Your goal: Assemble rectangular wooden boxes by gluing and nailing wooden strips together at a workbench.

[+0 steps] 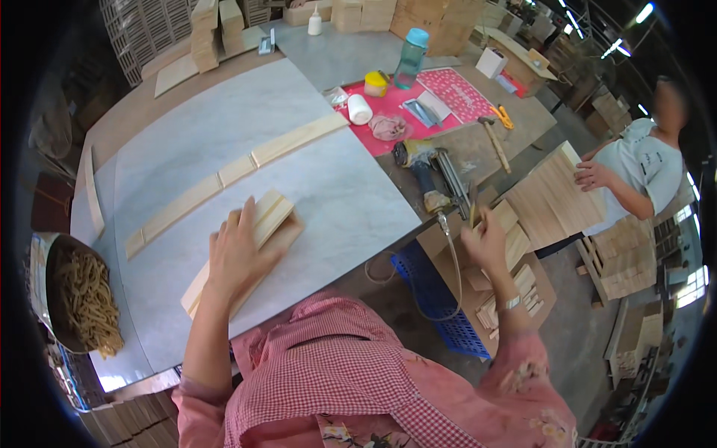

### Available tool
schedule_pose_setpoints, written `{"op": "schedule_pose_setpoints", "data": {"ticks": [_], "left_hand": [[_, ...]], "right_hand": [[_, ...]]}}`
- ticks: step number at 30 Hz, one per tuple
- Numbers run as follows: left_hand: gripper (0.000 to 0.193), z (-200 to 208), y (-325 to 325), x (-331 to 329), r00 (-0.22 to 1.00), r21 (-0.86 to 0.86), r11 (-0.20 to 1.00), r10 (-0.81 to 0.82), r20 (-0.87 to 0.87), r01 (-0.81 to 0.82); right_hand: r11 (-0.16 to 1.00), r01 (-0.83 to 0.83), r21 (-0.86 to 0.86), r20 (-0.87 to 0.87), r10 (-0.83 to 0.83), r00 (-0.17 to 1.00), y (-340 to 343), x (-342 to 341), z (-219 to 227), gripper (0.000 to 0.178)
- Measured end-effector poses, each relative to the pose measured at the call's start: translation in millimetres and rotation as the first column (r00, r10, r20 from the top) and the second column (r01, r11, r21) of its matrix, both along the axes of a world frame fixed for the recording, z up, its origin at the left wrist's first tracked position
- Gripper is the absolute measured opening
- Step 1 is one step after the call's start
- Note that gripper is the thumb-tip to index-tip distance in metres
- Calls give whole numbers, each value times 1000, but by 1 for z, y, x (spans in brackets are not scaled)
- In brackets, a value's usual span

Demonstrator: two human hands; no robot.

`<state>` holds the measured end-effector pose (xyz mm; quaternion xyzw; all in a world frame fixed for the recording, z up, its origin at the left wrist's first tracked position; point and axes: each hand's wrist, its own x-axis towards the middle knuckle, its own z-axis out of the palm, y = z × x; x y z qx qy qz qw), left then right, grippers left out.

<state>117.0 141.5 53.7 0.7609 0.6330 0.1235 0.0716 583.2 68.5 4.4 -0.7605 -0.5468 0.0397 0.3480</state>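
Observation:
My left hand (237, 254) is closed over pale wooden strips (270, 219) stood together on a grey marbled tabletop (336, 209). To the right, beyond the table's edge, my right hand (487, 243) is raised with fingers curled, apparently around something thin and yellowish that is too small to name. Just beyond that hand lies a pneumatic nail gun (424, 173), its clear air hose (457, 276) hanging down. Across the tabletop runs a long row of flat wooden slats (235, 172) laid end to end.
A pan of tan stringy loops (86, 299) stands at left. A hammer (496, 145), blue-capped bottle (411, 60), white roll (359, 110) and pink cloth (388, 127) lie beyond. Wood pieces fill a box over a blue crate (441, 313). A person (635, 164) holds a wooden panel (560, 201) at right.

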Motion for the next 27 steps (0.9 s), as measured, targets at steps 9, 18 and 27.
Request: {"op": "schedule_pose_setpoints", "data": {"ticks": [9,18,27], "left_hand": [[84,-1,-39,-66,970,-135,963,240,29,-234],[53,20,-56,-125,232,-660,695,718,656,-285],[61,-77,-149,-149,351,-358,603,749,562,-713]], "right_hand": [[998,11,-64,273,7,962,247,114,-29,61],[625,-773,108,-158,779,607,175,-188,-15,32],[234,-972,-12,-570,797,199,70,-354,-33,41]]}}
